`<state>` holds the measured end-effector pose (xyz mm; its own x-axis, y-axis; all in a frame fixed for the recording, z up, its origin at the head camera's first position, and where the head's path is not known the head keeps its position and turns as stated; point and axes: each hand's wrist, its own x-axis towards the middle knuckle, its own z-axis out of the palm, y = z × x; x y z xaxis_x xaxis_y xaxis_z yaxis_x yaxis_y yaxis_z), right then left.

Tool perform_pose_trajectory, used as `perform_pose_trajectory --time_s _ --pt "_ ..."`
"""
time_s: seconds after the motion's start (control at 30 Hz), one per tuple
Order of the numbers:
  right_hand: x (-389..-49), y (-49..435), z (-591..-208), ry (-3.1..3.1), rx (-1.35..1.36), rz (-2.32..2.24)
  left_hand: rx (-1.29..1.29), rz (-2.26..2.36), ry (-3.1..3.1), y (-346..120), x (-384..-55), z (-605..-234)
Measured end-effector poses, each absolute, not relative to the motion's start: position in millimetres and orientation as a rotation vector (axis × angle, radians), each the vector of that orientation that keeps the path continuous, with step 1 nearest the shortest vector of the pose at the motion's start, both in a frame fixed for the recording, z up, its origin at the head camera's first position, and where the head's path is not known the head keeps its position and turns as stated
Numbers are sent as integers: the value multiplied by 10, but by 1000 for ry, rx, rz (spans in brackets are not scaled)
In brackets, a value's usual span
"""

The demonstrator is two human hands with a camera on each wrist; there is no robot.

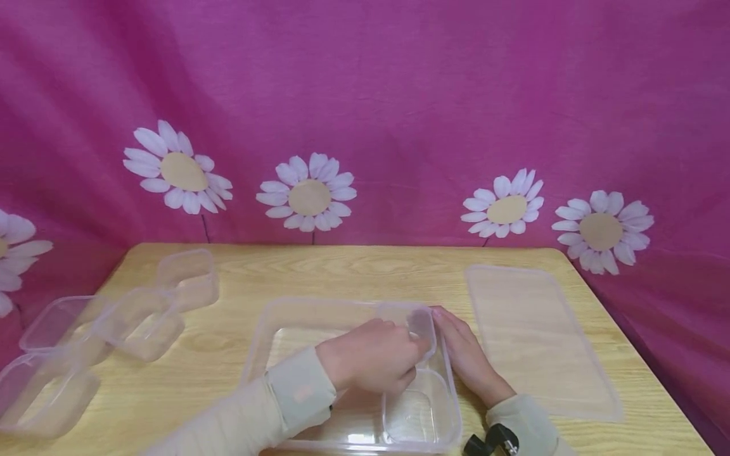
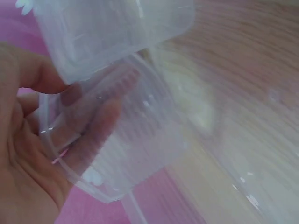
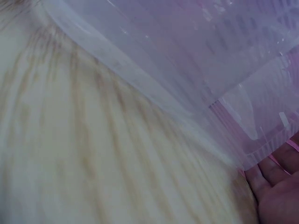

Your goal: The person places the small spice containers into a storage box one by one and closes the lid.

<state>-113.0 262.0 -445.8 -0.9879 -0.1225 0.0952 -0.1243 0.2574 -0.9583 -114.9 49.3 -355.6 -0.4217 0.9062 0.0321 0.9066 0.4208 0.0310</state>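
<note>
A large clear plastic container stands at the middle of the table. My left hand reaches into its far right corner and grips the rim of a small clear container, thumb and fingers on either side of the wall. A second small container sits in the near right corner of the large one; in the left wrist view it shows at the top, close to the thumb. My right hand lies outside against the large container's right wall, fingers extended near the far corner. In the right wrist view, only part of this hand shows.
Several small clear containers stand on the left side of the table, among them one at the back and one near the front. A flat clear lid lies on the right. Behind the table hangs a pink flowered cloth.
</note>
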Motion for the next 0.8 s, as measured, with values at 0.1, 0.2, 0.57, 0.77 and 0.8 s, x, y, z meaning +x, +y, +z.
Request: perform_pose_trajectory --time_s 0.1,0.2,0.57,0.77,0.8 --pt "-1129 2606 -4476 -2500 220 1900 -1702 -107 -2616 489 -1171 -3609" --pt "-1122 2610 -4477 -2513 189 1897 -1724 -151 -2568 492 -1194 -3660" --pt "-1091 2620 -4429 -2557 134 1824 -1735 -173 -2489 499 -1207 -3740" --pt "-1097 2626 -4429 -2555 140 1817 -1741 -198 -2506 505 -1211 -3766" --pt "-1102 2628 -4431 -2555 142 1807 -1746 -211 -2516 505 -1217 -3771"
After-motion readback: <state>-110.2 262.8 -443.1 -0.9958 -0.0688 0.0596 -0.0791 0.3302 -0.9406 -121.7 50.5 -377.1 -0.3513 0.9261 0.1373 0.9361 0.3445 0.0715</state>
